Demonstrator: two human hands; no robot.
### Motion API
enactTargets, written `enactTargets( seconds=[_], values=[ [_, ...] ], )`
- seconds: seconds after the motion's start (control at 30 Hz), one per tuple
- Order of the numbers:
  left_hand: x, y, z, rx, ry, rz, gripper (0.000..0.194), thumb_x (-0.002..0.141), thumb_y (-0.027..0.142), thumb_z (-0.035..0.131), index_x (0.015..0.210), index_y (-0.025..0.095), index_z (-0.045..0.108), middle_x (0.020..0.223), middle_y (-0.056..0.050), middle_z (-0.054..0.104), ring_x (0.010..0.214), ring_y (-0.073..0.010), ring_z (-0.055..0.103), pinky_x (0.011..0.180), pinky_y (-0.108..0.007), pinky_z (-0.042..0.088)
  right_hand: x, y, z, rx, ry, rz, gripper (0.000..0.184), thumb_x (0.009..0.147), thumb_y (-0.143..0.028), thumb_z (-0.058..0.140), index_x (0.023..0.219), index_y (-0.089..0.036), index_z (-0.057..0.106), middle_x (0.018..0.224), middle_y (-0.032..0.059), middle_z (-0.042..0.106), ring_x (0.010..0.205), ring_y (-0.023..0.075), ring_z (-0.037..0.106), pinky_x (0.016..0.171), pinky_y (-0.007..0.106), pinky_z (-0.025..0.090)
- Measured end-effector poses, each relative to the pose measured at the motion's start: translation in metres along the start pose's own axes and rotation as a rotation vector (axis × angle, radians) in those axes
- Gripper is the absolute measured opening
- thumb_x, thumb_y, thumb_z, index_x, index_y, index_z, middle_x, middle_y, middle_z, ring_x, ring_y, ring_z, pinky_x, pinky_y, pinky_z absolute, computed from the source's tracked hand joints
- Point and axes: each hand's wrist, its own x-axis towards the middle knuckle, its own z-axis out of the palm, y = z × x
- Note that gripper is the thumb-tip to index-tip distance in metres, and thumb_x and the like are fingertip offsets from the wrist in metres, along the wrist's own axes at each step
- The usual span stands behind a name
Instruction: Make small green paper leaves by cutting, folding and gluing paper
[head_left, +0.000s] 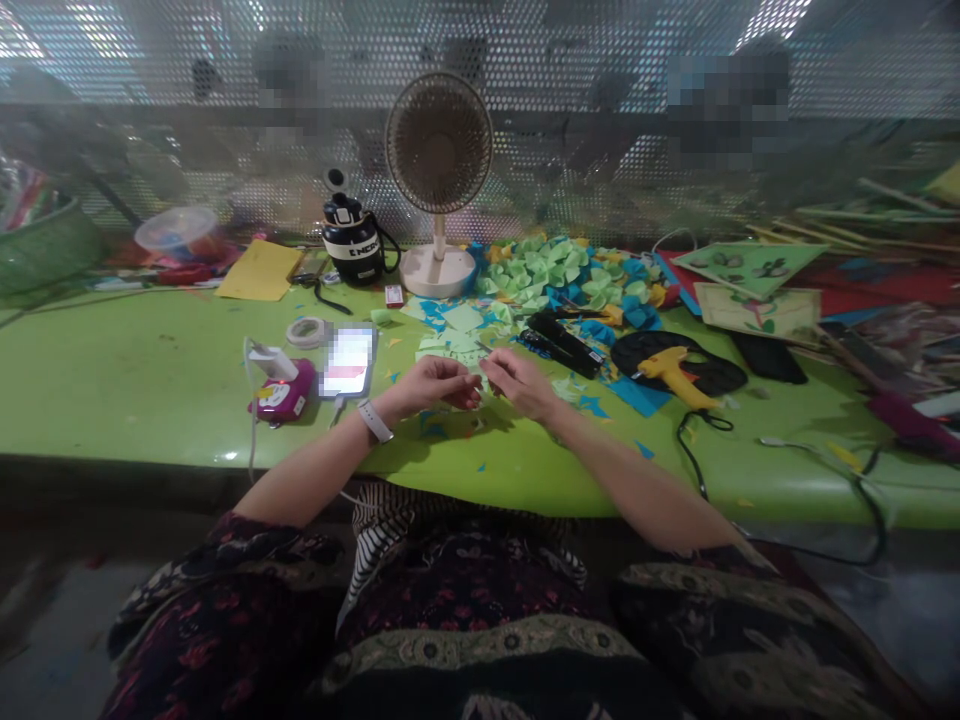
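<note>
Close together over the middle of the green table [187,400], both of my hands have curled fingers. My left hand [437,384], with a white band [375,420] at its wrist, is closed with the fingertips pinched; what they hold, if anything, is too small to tell. Opposite it, my right hand [521,384] is closed too. A thin dark tip seems to show above its fingers, but its kind is hidden. Just beyond the hands lie pale green paper pieces [461,318] and blue scraps. A black stapler [562,343] rests right of my right hand.
A fan [439,270] and a black bottle [352,250] stand behind. Folded green paper shapes [544,270] are heaped at the back. A yellow glue gun [671,375] lies right on a black pad. Left are a lit phone [349,360], tape roll [307,331] and purple power socket [285,392].
</note>
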Motion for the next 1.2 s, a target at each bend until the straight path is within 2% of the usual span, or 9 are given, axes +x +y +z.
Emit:
enactTargets(
  seconds=[0.27,0.37,0.53,0.77,0.87,0.97,1.07,1.2],
  values=[
    [0.0,0.002,0.0,0.024,0.04,0.029,0.031,0.081,0.04,0.075,0.078,0.01,0.065,0.075,-0.008,0.073,0.068,-0.013,0.071,0.072,-0.028,0.06,0.0,-0.002,0.004,-0.036,0.007,-0.059,0.031,0.094,-0.045,0.042,0.072,-0.023,0.041,0.061,-0.0042,0.041,0.06,0.0134,0.039,0.063,0.029,0.034],
    [0.0,0.002,0.001,0.02,0.106,0.053,0.028,0.079,0.036,0.076,0.082,0.011,0.064,0.075,-0.005,0.071,0.069,-0.0129,0.071,0.066,-0.025,0.059,0.001,0.001,0.004,-0.036,0.007,-0.07,0.031,0.094,-0.044,0.043,0.071,-0.023,0.042,0.061,-0.0037,0.042,0.061,0.0134,0.04,0.063,0.029,0.034],
    [0.0,0.002,0.004,0.017,0.175,0.064,0.028,0.078,0.036,0.077,0.083,0.013,0.061,0.079,-0.003,0.07,0.07,-0.0129,0.071,0.057,-0.018,0.053,0.002,0.005,0.003,-0.036,0.015,-0.045,0.033,0.092,-0.043,0.045,0.066,-0.022,0.043,0.061,-0.0034,0.041,0.06,0.0133,0.039,0.062,0.029,0.033],
    [0.002,-0.001,0.004,-0.016,0.194,0.038,0.029,0.075,0.037,0.078,0.081,0.014,0.062,0.081,-0.005,0.072,0.067,-0.0127,0.07,0.057,-0.021,0.053,0.002,0.001,0.0,-0.093,0.055,-0.004,0.036,0.093,-0.047,0.044,0.067,-0.022,0.046,0.061,-0.0019,0.047,0.061,0.0143,0.045,0.063,0.028,0.036],
    [0.004,0.0,0.0,-0.053,0.269,0.076,0.031,0.073,0.038,0.08,0.081,0.014,0.063,0.079,-0.005,0.072,0.065,-0.0118,0.068,0.058,-0.022,0.054,0.007,0.001,-0.017,-0.258,0.059,0.064,0.032,0.093,-0.044,0.043,0.072,-0.021,0.053,0.066,0.0004,0.058,0.064,0.0152,0.052,0.064,0.028,0.038],
    [0.005,0.001,-0.003,-0.089,0.315,0.091,0.035,0.069,0.041,0.083,0.081,0.013,0.065,0.078,-0.006,0.072,0.065,-0.012,0.067,0.061,-0.024,0.055,0.01,0.005,-0.037,-0.629,0.067,0.208,0.016,0.083,-0.036,0.057,0.079,-0.02,0.059,0.085,0.0051,0.068,0.075,0.0185,0.059,0.064,0.028,0.037],
    [0.006,0.001,-0.003,-0.125,0.341,0.101,0.039,0.066,0.043,0.085,0.082,0.013,0.066,0.077,-0.006,0.072,0.065,-0.0123,0.067,0.063,-0.025,0.056,0.011,0.008,-0.045,-0.89,-0.074,0.335,0.022,0.077,-0.038,0.061,0.088,-0.019,0.062,0.097,0.0106,0.069,0.084,0.0244,0.063,0.062,0.03,0.037],
    [0.006,0.002,-0.003,-0.168,0.365,0.11,0.042,0.062,0.042,0.087,0.082,0.012,0.066,0.076,-0.005,0.073,0.064,-0.0116,0.067,0.063,-0.024,0.056,0.009,0.01,-0.044,-0.99,-0.148,0.369,0.028,0.077,-0.038,0.06,0.097,-0.018,0.063,0.1,0.0133,0.069,0.09,0.0276,0.065,0.064,0.031,0.039]
  ],
)
